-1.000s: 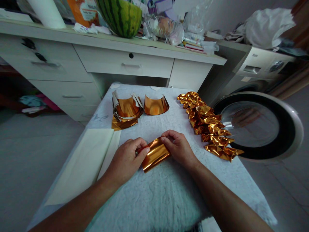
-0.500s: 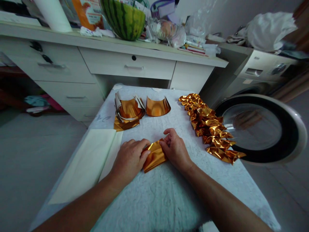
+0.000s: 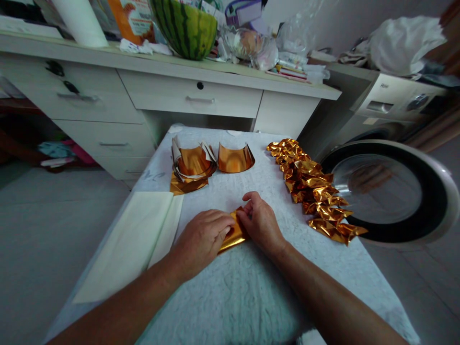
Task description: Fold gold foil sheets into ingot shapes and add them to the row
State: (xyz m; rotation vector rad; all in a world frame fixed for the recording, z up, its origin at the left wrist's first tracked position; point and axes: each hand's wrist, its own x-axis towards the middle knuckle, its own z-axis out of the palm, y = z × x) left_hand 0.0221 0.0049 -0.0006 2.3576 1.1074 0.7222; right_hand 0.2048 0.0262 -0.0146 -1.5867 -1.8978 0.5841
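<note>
Bright metallic gold covers the foil sheet (image 3: 235, 239), with a yellow glint along it. The folded foil pieces (image 3: 309, 178) are a deeper coppery gold, broken into dark amber and pale flashes (almost a faceted pattern). The curved foil stack (image 3: 192, 161) is gold inside, greyish white on its turned-up edges. The paper (image 3: 124, 249) is cream; the tablecloth (image 3: 230, 297), pale blue with faint grey-blue motifs. Dark green stripes mark the lighter green watermelon (image 3: 184, 31); the packet (image 3: 133, 20) is orange and white.
</note>
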